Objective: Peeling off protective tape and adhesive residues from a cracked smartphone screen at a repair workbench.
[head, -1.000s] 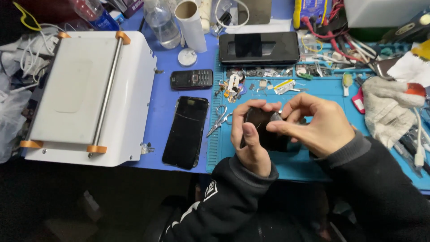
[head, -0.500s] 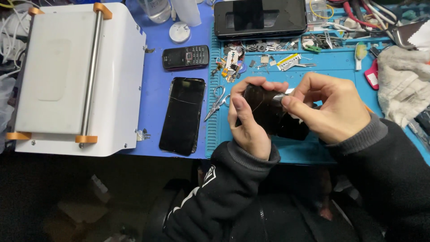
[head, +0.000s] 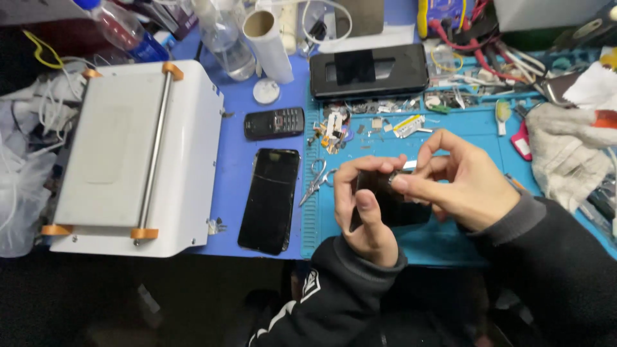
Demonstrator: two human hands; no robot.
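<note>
My left hand [head: 361,207] grips a dark smartphone [head: 393,204] above the blue work mat [head: 450,138], thumb across its face. My right hand [head: 457,180] meets it from the right, with thumb and forefinger pinching a small silvery piece [head: 407,167] at the phone's top edge. Both sleeves are dark. Part of the phone is hidden behind my fingers.
A black phone screen panel [head: 270,199] lies left of my hands, with scissors-like tweezers [head: 315,181] beside it. A small keypad phone [head: 274,123], a white machine with a metal bar [head: 132,154], a black box [head: 368,69], loose small parts [head: 379,119], a grey cloth [head: 565,154] and bottles [head: 225,38] surround the mat.
The view has shifted back down and right, bringing the bottles and clutter at the back into frame. My hands stay together on the phone, the right fingers still working at its top edge.
</note>
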